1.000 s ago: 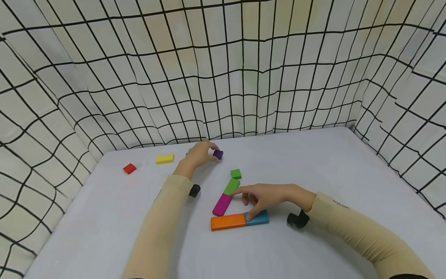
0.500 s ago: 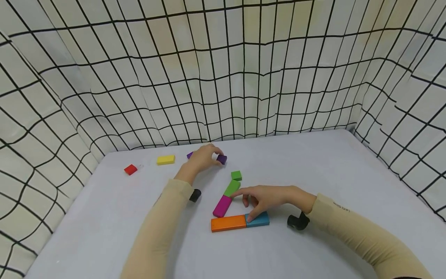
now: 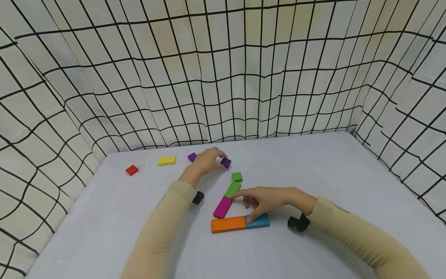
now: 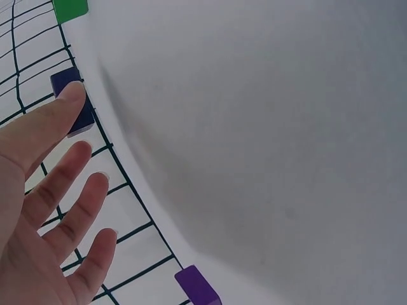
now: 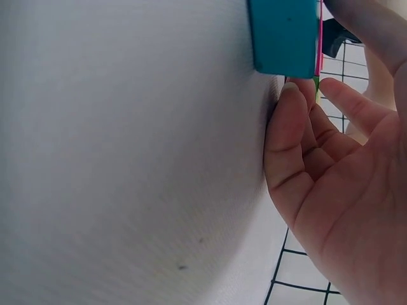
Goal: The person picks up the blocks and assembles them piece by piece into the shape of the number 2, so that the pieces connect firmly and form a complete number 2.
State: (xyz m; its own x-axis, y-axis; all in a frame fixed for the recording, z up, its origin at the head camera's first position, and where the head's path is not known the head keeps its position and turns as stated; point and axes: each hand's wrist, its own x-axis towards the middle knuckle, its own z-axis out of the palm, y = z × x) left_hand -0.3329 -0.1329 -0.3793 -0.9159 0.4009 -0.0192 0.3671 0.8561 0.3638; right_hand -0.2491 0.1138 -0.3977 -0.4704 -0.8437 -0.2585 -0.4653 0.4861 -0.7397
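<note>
My left hand (image 3: pixel 205 161) pinches a dark purple block (image 3: pixel 226 163) between thumb and finger, close to the far side of the table. In the left wrist view that block (image 4: pixel 65 79) appears nearly navy, with the other fingers spread apart from it. A green cube (image 3: pixel 237 176) lies nearby, touching or almost touching a longer green block (image 3: pixel 232 189). End to end with the latter is a magenta block (image 3: pixel 222 207). My right hand (image 3: pixel 270 199) rests its thumb on a blue block (image 3: pixel 259 221), while its index finger touches where green meets magenta. An orange block (image 3: pixel 228 224) adjoins the blue one.
A purple block (image 3: pixel 192 157) lies behind my left hand. Farther left are a yellow block (image 3: pixel 167 161) and a red block (image 3: pixel 132 170). Black netting (image 3: pixel 244 97) over white cloth encloses the white table (image 3: pixel 313 166) at the back and sides.
My left hand has shifted right and slightly nearer with the dark purple block, uncovering the other purple block behind it. The right hand stays in place; the whole view has drifted slightly.
</note>
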